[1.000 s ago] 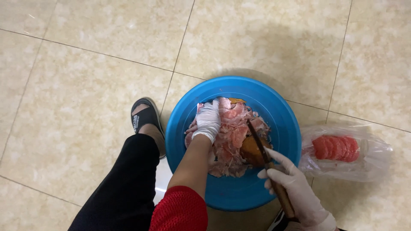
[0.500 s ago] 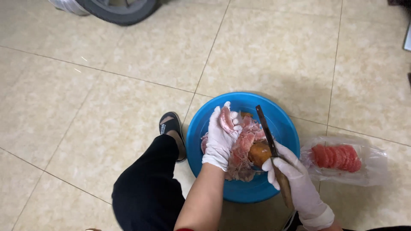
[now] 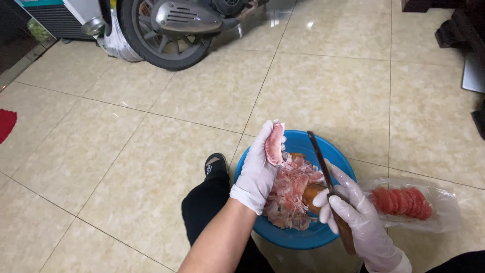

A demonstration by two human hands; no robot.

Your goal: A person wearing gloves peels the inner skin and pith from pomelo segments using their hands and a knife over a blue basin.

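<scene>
On the tiled floor (image 3: 151, 151), toward its near edge, between the person's knees:

1. Blue basin (image 3: 298, 237), round, plastic. Holds a heap of thin pink meat slices (image 3: 290, 194) and a brown wooden block (image 3: 312, 194) at the heap's right side.

2. Left hand (image 3: 257, 169), white glove. Closed around one curved slice of pink meat (image 3: 275, 144), lifted clear of the heap, over the basin's far-left rim. Slice stands roughly upright, long axis running away from the person.

3. Right hand (image 3: 353, 217), white glove. Gripping the brown handle of a knife (image 3: 323, 169); dark blade points away from the person, over the right half of the basin, tip near the far rim. Blade lies just right of the lifted slice, the two long axes close to parallel, apart. Left hand is the nearer to the heap; right hand is the nearer to the block.

4. Clear plastic bag (image 3: 444, 202), flat on the floor just right of the basin, holding a row of red meat slices (image 3: 401, 200).

5. Black sandal (image 3: 216, 164), left of the basin, under the person's black-clad leg.

6. Scooter rear wheel (image 3: 166, 35), far left corner of the floor, well apart from the basin.
</scene>
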